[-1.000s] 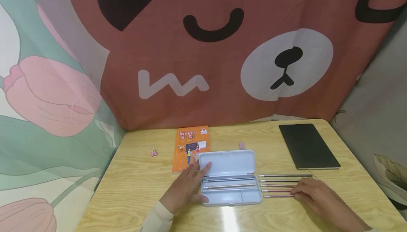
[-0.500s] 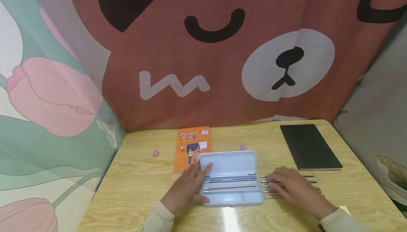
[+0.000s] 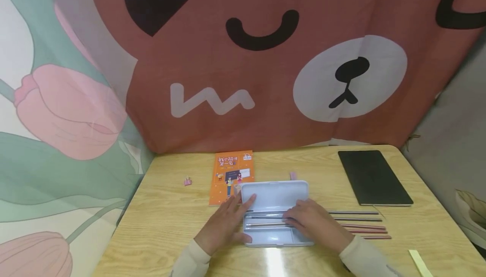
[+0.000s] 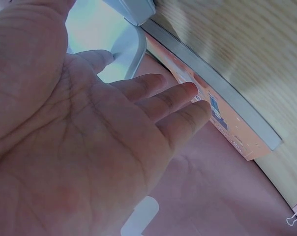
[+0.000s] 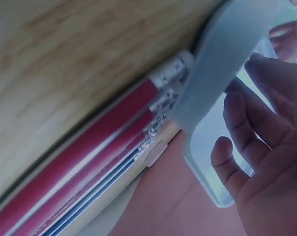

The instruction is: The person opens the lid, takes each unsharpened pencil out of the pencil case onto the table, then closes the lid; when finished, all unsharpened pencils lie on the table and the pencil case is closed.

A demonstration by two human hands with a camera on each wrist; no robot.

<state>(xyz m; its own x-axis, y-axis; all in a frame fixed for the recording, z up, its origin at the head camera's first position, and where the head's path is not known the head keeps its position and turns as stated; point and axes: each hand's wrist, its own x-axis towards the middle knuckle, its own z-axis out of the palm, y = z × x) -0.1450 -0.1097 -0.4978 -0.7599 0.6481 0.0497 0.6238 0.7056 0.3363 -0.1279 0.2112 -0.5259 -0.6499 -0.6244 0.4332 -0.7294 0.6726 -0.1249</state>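
Left hand (image 3: 223, 225): spread, pencil case's (image 3: 270, 197) left edge | right hand (image 3: 315, 223): over it, grip unclear

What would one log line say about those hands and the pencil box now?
left hand: touches open pencil box | right hand: fingers over box, grip unclear | pencils: some in box, others on table

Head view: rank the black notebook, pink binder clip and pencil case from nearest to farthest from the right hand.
1. Pencil case: beneath the right hand.
2. Black notebook: to its right, farther back.
3. Pink binder clip: far left.
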